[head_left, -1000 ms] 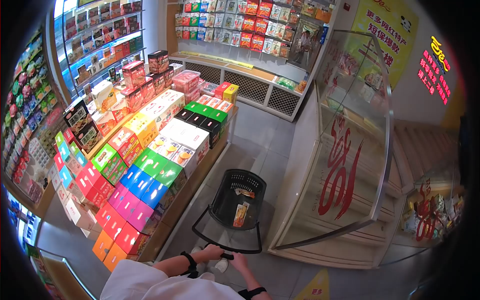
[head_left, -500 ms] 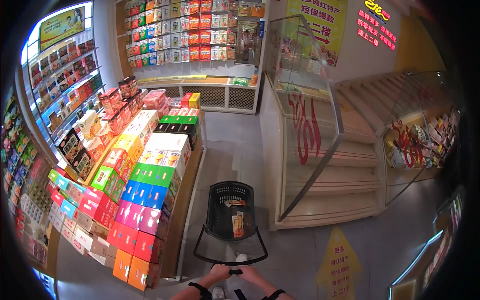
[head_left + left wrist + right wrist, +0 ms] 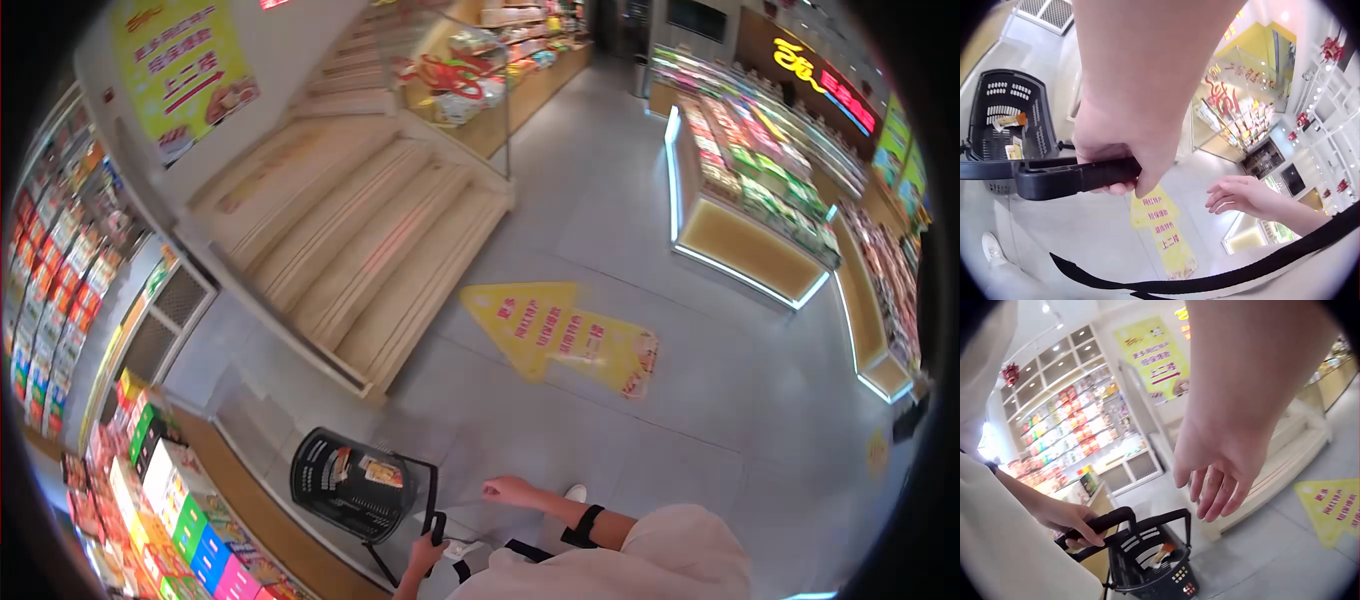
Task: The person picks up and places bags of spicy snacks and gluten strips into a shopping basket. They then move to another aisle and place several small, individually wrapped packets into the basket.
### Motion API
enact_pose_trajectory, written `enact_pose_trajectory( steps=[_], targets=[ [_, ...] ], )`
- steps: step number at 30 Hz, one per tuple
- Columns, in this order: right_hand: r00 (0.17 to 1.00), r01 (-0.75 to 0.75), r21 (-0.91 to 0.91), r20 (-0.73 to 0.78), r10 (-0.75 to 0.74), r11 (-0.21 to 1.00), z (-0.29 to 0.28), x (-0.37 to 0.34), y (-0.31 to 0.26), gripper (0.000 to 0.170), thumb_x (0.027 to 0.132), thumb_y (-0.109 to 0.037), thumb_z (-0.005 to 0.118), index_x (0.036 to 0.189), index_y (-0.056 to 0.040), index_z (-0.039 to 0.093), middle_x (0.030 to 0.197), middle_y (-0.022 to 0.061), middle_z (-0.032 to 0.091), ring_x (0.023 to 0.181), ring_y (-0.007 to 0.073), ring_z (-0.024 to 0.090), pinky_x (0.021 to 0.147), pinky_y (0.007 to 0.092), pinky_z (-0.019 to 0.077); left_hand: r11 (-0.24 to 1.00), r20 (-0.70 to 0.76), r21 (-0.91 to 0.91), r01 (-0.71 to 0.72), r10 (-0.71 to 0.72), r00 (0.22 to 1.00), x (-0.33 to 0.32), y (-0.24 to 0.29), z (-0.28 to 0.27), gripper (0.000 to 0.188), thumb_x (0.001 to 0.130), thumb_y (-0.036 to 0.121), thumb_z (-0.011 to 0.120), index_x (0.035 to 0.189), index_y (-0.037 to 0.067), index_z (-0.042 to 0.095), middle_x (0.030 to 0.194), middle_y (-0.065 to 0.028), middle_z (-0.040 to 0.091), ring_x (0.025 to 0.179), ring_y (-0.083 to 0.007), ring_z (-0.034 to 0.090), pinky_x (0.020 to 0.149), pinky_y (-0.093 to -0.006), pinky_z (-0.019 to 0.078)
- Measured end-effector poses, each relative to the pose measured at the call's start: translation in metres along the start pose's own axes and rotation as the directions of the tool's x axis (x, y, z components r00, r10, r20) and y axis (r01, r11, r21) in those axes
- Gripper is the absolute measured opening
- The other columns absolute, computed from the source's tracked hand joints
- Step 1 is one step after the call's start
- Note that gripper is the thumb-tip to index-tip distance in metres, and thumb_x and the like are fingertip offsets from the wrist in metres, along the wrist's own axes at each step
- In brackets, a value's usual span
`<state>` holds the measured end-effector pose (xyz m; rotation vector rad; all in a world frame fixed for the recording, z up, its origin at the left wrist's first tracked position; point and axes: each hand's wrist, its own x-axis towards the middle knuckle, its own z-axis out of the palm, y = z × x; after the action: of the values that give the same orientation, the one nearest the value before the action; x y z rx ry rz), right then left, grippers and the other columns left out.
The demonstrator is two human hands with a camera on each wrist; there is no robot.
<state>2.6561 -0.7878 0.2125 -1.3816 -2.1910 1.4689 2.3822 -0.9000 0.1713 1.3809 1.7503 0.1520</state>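
Note:
My left hand (image 3: 425,553) grips the black handle (image 3: 1079,178) of a shopping basket (image 3: 330,497). In the left wrist view its fingers wrap round the bar. Inside the basket lie two small snack packets, one yellow and orange packet (image 3: 382,473) near the handle side and a smaller packet (image 3: 1010,120) farther in. My right hand (image 3: 510,491) is off the handle and holds nothing. It hangs in front of the body to the right of the basket, fingers loosely bent in the right wrist view.
Beside the basket is a display (image 3: 240,455) stacked with coloured boxes. Pale steps (image 3: 350,270) rise ahead, with a glass panel on their right. A yellow arrow sticker (image 3: 560,330) marks the grey floor. Lit snack counters (image 3: 750,245) stand at the far right.
The view has swung right, from the box display to the steps and counters. My right hand has let go of the basket handle and moved away; the left hand keeps hold.

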Motion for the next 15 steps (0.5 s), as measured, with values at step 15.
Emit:
enact_pose_trajectory(
  steps=[15],
  targets=[
    [0.088, -0.299, 0.733, -0.616, 0.783, 0.611, -0.178, -0.447, 0.316, 0.018, 0.081, -0.018, 0.056, 0.085, -0.0005, 0.06, 0.067, 0.0091, 0.063, 0.06, 0.0142, 0.061, 0.054, 0.0268, 0.0483, 0.749, -0.037, -0.643, 0.159, -0.237, 0.971, 0.175, 0.284, 0.096, 0.012, 0.07, 0.011, 0.059, 0.072, 0.0, 0.056, 0.045, -0.0039, 0.04, 0.031, -0.0159, 0.039, 0.026, -0.0297, 0.0348]
  ],
)
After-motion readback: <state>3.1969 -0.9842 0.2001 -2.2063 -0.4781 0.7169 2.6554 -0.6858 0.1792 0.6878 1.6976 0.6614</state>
